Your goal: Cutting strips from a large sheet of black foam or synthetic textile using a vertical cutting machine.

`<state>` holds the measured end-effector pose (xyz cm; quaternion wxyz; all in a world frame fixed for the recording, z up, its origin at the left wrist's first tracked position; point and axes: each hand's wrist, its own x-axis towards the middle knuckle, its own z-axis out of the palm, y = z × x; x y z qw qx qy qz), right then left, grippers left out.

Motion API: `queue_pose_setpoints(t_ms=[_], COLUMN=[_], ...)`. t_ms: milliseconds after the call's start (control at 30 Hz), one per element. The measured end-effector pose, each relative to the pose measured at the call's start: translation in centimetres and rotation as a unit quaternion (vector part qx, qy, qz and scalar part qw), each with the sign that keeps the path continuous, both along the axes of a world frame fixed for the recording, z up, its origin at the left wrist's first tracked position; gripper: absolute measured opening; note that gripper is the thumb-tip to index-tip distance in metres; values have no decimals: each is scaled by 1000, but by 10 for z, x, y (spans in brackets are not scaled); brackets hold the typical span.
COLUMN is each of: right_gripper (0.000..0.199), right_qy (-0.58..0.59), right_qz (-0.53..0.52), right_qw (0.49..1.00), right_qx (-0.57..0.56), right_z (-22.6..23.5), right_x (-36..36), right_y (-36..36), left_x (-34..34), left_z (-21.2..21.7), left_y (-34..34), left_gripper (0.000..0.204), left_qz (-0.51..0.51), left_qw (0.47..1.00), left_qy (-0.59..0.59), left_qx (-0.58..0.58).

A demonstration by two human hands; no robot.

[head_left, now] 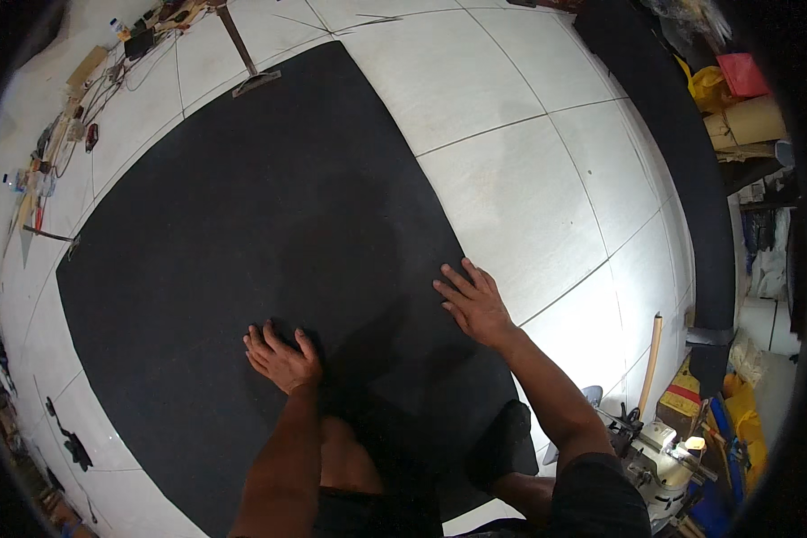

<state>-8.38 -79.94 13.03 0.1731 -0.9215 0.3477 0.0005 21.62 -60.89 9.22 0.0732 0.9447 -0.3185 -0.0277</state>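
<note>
A large black sheet lies spread over the white tiled floor; whether it is cloth, foam or rubber I cannot tell. My left hand rests on its near middle part, palm down, fingers spread. Close to the sheet's right edge, my right hand lies with its fingers apart and touching the surface. Neither hand holds anything. A T-shaped metal piece with a long shaft stands on the far edge of the sheet. Another thin metal piece touches the left corner.
Long black rolled material runs along the right side. A white and metal machine and a wooden handle are at lower right. Cables and small tools line the wall at far left. White floor tiles border the sheet.
</note>
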Motion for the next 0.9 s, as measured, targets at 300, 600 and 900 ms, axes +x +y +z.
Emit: queue_pose_setpoints(t_ms=[300, 600, 900], right_gripper=[41, 41, 29], right_qy=[-8, -202, -259], right_qz=[-10, -52, -327], right_qw=[1000, 978, 905], right_qx=[-2, 0, -85], right_z=[-6, -5, 26], right_x=[2, -18, -69], right_y=[4, -30, -45], left_x=[1, 1, 3], left_z=[-6, -9, -17], left_y=[4, -2, 7], left_gripper=[64, 64, 65], left_qz=[-7, -27, -10], left_qw=[1000, 997, 999], left_qy=[-11, -37, -38], left_qx=[-17, -56, -15])
